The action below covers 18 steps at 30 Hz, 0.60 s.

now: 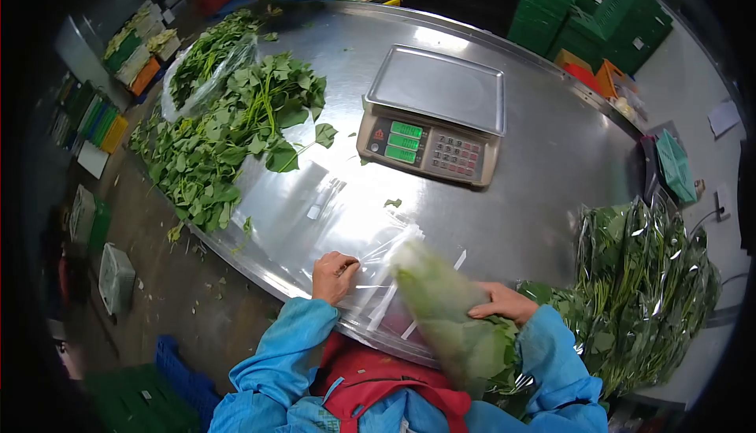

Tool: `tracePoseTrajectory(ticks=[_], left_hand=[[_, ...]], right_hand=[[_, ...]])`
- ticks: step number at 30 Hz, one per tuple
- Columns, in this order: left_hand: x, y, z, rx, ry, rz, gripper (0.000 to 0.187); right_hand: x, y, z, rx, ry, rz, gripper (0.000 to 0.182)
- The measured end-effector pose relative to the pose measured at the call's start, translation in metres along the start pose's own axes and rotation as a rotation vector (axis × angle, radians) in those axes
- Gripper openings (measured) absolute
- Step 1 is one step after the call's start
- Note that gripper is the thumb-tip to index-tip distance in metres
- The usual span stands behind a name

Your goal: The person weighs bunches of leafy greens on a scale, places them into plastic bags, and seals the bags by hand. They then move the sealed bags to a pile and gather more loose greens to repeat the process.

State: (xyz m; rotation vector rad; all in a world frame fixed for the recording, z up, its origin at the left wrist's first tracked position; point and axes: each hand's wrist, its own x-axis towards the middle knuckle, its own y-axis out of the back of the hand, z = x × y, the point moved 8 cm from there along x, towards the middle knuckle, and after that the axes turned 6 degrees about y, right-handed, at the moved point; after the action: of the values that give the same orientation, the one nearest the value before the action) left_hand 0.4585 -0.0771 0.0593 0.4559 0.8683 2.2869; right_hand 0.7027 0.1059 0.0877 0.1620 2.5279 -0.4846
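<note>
We bag greens at the desk (pixel 551 157).
Our right hand (pixel 504 304) grips the filled bag (pixel 445 307); our left hand (pixel 334 275) pinches an empty bag (pixel 378 256).

Single head cam, wide fisheye, looks fwd & down, close over round steel table (pixel 543 157) edge

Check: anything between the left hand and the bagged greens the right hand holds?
Nothing solid. Only flat clear bags lie on the table between the left hand and the bagged greens, which the right hand holds.

Left hand (pixel 334 274) pinching, right hand (pixel 504 303) clasping
</note>
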Motion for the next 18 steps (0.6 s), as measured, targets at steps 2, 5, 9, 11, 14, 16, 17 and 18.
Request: tracePoseTrajectory(ticks=[2, 5, 9, 11, 14, 16, 17, 18], left_hand=[[-0.004, 0.008, -0.015, -0.339, 0.229, 0.102, 0.008], [-0.006, 0.029, -0.019, -0.426, 0.230, 0.155, 0.006], [0.002, 0.054, 0.022, -0.305, 0.047, 0.163, 0.004], [0.000, 0.052, 0.055, -0.163, -0.118, 0.079, 0.008], [0.003, 0.075, 0.043, -0.063, -0.076, 0.197, 0.008], [0.005, 0.086, 0.023, -0.087, -0.015, 0.249, 0.008], [0.007, 0.075, 0.034, -0.186, -0.116, 0.159, 0.008], [0.006, 0.065, 0.047, -0.287, -0.221, 0.064, 0.008]], right_hand=[[0.024, -0.017, -0.016, -0.133, 0.072, -0.096, 0.060], [0.067, -0.028, 0.007, -0.233, -0.102, -0.192, 0.064], [0.100, -0.049, -0.013, -0.703, 0.070, -0.168, 0.082], [0.110, -0.053, -0.034, -0.644, 0.101, -0.092, 0.096], [0.101, -0.047, -0.078, -0.674, 0.266, 0.074, 0.101], [0.106, -0.049, -0.084, -0.575, 0.322, 0.036, 0.100], [0.111, -0.051, -0.082, -0.512, 0.339, 0.028, 0.100], [0.116, -0.053, -0.081, -0.449, 0.356, 0.020, 0.099]])
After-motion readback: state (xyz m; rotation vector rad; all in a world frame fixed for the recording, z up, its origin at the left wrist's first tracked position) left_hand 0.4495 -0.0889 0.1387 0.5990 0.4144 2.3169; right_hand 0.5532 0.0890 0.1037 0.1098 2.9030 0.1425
